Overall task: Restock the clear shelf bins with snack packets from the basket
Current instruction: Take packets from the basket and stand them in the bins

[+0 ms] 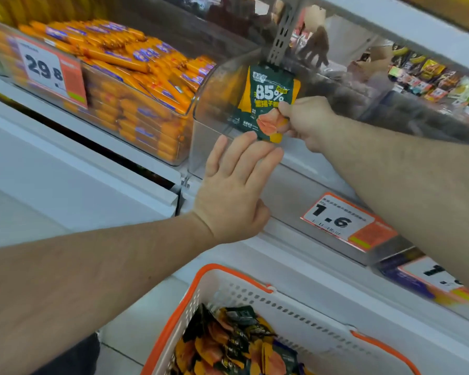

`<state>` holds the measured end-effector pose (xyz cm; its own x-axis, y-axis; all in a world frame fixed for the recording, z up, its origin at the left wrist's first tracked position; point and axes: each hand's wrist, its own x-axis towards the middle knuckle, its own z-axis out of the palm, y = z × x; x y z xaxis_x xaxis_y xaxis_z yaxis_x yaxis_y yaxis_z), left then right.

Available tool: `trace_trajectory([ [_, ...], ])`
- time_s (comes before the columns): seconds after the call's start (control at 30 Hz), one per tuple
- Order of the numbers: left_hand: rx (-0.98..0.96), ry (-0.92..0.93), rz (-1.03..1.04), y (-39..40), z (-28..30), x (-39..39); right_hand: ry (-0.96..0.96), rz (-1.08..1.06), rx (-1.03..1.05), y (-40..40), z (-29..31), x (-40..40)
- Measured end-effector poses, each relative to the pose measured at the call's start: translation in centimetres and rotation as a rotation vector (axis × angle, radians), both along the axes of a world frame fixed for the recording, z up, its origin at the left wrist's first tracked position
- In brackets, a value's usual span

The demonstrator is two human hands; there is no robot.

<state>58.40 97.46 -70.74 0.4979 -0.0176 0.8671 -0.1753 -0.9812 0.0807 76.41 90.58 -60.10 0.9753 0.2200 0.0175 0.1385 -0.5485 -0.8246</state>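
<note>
- Nearest, at the bottom of the view, the basket [295, 311] sits below the shelf, white with orange rims, and holds a heap of dark green and orange snack packets [236, 345] not yet shelved.
- Above it, the left hand [233, 190] lies flat with straight fingers against the front wall of the clear bin [201, 147]; its grip is open and holds nothing, and its fingertips reach the bottom edge of the packet being placed.
- Just beyond, the right hand [306, 121] pinches one green packet [267, 102] by its lower right corner between thumb and fingers, holding it upright with the printed face toward the camera, at the front of the bin. Whether it is already inside the wall or just over it I cannot tell.
- To do this step well, I judge the left hand should steady the bin while the right lowers the packet down behind the front wall, face out and upright, and lets go only once it stands or leans firmly.
- This bin looks almost bare, so many more packets are needed.
- A price tag [344, 220] reading 1.6 sits on the shelf edge to the right.
- Further left, a neighbouring bin is full of orange sausage sticks [136, 63].
</note>
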Motion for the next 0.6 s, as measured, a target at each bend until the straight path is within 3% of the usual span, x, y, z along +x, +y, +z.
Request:
trace_trajectory([
  [0.2, -0.029, -0.032, -0.004, -0.4, -0.2, 0.4, 0.045, -0.017, 0.091, 1.0, -1.8, 1.2],
  [0.37, -0.025, -0.038, -0.005, -0.3, -0.2, 0.4, -0.071, -0.065, -0.156, 0.8, -1.5, 1.4],
  [0.6, -0.018, -0.034, -0.001, -0.3, -0.3, 0.4, -0.018, -0.151, -0.165, 0.5, -1.6, 1.3],
])
